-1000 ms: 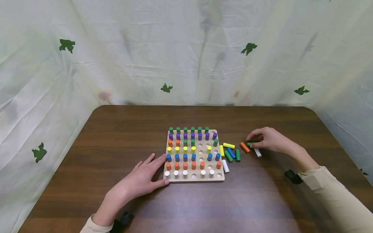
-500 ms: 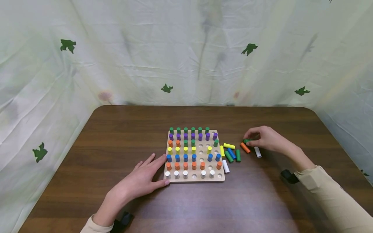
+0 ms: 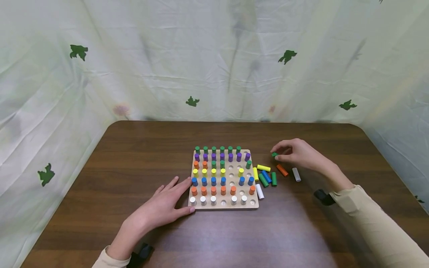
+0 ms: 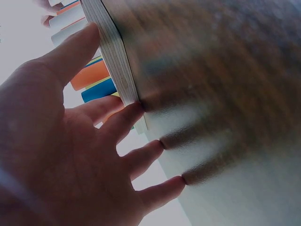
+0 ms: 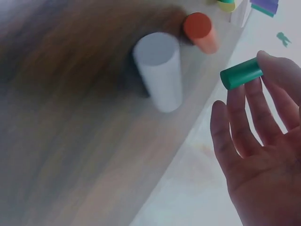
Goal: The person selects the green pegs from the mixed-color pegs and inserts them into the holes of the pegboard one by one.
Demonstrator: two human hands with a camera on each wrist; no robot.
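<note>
Right hand and green peg had moved leftward, nearer the pegboard. From the head, a brown table met a pale curtain; upright coloured pegs stood in the pegboard. Left wrist: the spread left hand touched the pegboard's edge. Right wrist: the right hand pinched the green peg, the white peg lying nearby.

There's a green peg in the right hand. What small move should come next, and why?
I'd probably carry the green peg left toward the hole at the right end of the far row on the pegboard: the right hand pinches it clear of the table, and that row's six pegs are all green. The left hand rests against the pegboard.
</note>
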